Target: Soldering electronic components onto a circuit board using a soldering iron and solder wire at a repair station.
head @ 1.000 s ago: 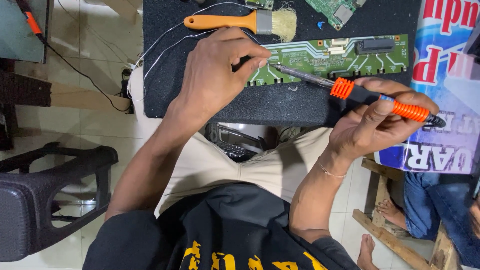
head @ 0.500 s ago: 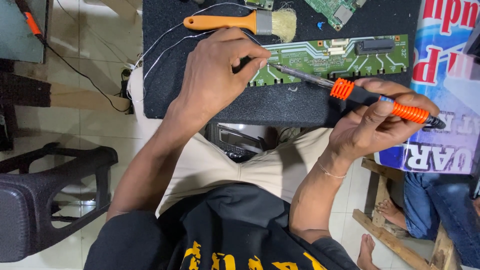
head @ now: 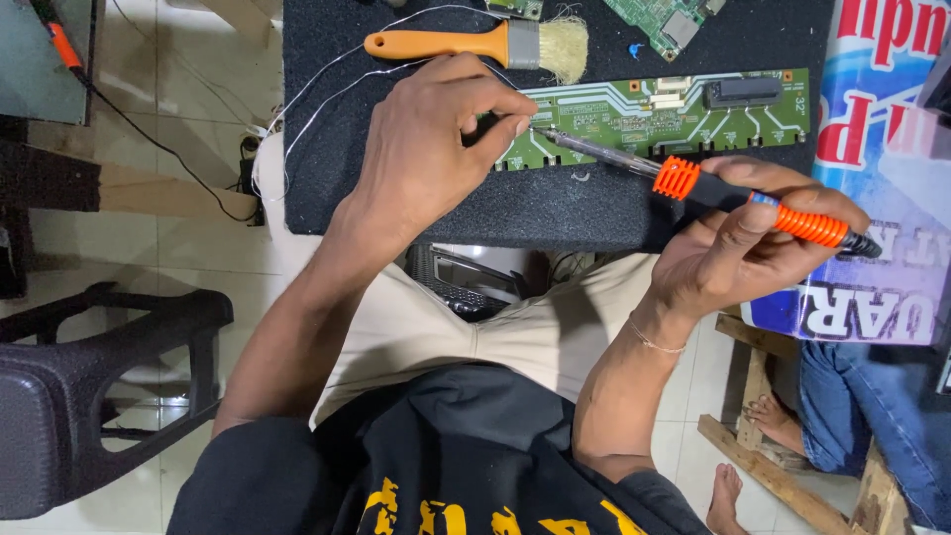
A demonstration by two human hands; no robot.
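Right hand [head: 738, 238] holds soldering iron [head: 713, 188] tip on green circuit board [head: 674, 117].

1 printed package or banner [head: 872, 149] lay at the right edge of the dark desk [head: 594, 203], running from the top of the view down past the desk's near edge. It looked flat and glossy, roughly rectangular, with a white ground, large red lettering near the top, a blue band across the middle and white lettering on dark blue at its lower end. Its right side was cut off by the frame. At the top left corner stood a greenish-grey panel [head: 30, 69] that might have been a screen; I could not tell
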